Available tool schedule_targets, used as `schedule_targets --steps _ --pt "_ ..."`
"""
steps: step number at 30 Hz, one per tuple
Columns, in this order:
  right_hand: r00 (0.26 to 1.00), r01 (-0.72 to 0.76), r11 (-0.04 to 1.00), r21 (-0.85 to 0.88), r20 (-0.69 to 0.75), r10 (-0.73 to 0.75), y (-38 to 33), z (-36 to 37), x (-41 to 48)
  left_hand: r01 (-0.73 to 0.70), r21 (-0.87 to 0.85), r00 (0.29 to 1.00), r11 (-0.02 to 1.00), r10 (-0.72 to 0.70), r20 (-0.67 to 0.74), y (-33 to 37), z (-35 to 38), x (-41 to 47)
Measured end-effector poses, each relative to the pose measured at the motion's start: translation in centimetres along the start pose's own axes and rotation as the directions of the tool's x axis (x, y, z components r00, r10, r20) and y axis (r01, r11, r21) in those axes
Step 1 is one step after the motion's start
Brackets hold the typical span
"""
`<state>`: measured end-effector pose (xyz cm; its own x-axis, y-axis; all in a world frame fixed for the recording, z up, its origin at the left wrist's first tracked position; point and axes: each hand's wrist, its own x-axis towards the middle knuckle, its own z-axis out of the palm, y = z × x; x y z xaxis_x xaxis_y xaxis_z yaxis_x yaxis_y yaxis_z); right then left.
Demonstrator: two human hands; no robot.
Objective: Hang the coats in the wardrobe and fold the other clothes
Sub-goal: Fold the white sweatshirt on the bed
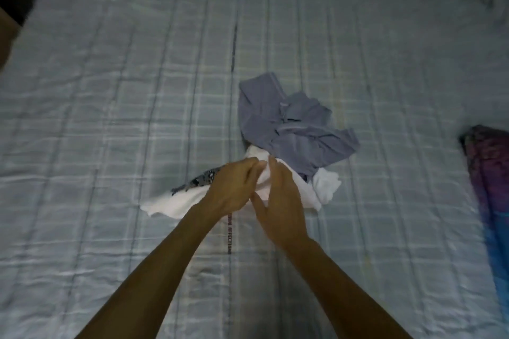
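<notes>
Single head-worn wide view, facing forward-down over bed (110,90); left hand (234,189), right hand (281,201) close, mid-frame.

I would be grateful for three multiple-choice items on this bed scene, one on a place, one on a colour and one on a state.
1. Where does the grey-blue garment lie?
A. On the plaid quilt, just beyond the white garment
B. On the floor
C. On a hanger

2. What colour is the cloth that the left hand and the right hand touch?
A. Black
B. Red
C. White

3. How does the grey-blue garment lie?
A. Folded in a neat square
B. Crumpled in a heap
C. Rolled into a tight tube

Answers:
1 A: it rests on the plaid quilt, past the white garment.
2 C: white fabric shows on both sides of the hands.
3 B: its folds are loose and uneven.
</notes>
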<state>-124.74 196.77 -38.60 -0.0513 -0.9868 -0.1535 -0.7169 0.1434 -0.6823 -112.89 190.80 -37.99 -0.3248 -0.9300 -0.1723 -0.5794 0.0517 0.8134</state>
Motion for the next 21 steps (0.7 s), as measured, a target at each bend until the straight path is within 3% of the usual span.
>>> schedule_targets --steps 3,8,11,14,17,21 --pt "0.99 0.074 0.996 -0.051 -0.112 -0.08 -2.9 -4.4 -1.0 -0.014 -0.051 1.0 0.999 0.015 0.009 4.4 -2.3 -1.8" --pt "0.924 0.243 0.957 -0.161 -0.261 -0.279 -6.9 -11.4 -3.7 -0.197 0.019 0.98 0.98 0.197 -0.002 11.2 -6.6 -5.5" --pt "0.926 0.25 0.967 -0.042 -0.281 -0.252 -10.0 -15.3 -5.9 -0.286 0.14 0.953 0.948 0.297 -0.066 14.7 -8.1 -7.5" --pt "0.912 0.258 0.965 -0.043 -0.318 -0.258 -12.7 -18.5 -7.9 -0.214 0.296 0.931 0.931 0.286 -0.227 16.8 -8.3 -9.8" --pt "0.863 0.333 0.942 -0.035 -0.39 -0.319 -15.2 -21.4 -9.5 -0.118 0.223 0.896 0.968 0.2 -0.396 18.1 -8.4 -12.2" --pt "0.809 0.433 0.901 -0.015 -0.435 -0.396 -18.0 -25.3 -11.4 -0.083 0.167 0.845 0.982 0.158 -0.511 21.5 -10.0 -14.6"
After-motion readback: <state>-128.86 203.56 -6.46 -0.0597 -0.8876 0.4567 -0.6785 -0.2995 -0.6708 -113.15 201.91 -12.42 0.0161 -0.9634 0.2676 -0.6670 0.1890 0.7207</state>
